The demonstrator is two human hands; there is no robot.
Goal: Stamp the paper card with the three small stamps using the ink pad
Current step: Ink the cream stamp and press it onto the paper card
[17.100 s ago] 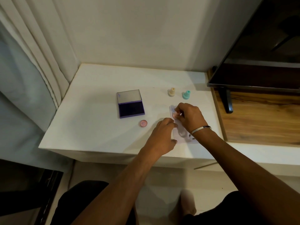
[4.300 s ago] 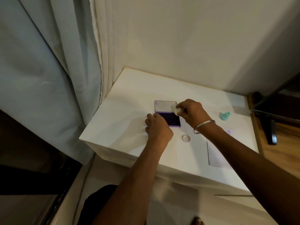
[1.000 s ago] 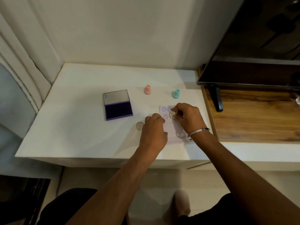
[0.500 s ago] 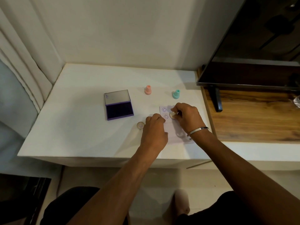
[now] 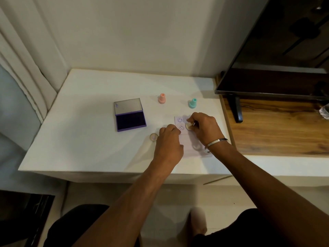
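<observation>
A pale paper card [image 5: 190, 148] lies on the white table [image 5: 89, 139], with two smiley prints near its far left corner. My right hand [image 5: 204, 129] grips a small cream stamp [image 5: 188, 126] and holds it down on the card, right of the lower print. My left hand [image 5: 169, 143] rests curled on the card's left edge, pinning it. The open purple ink pad [image 5: 130, 115] sits to the left. A pink stamp [image 5: 162, 98] and a teal stamp [image 5: 192, 103] stand upright behind the card.
A small round cap [image 5: 154, 137] lies left of my left hand. A dark TV screen [image 5: 277, 50] on a stand sits on the wooden shelf [image 5: 276, 129] to the right. Curtains hang at the left, a wall stands behind.
Half a second and one second ago both hands were in the same spots; the stamp stays on the card. Earlier still, my right hand pressed the cream stamp on the ink pad.
</observation>
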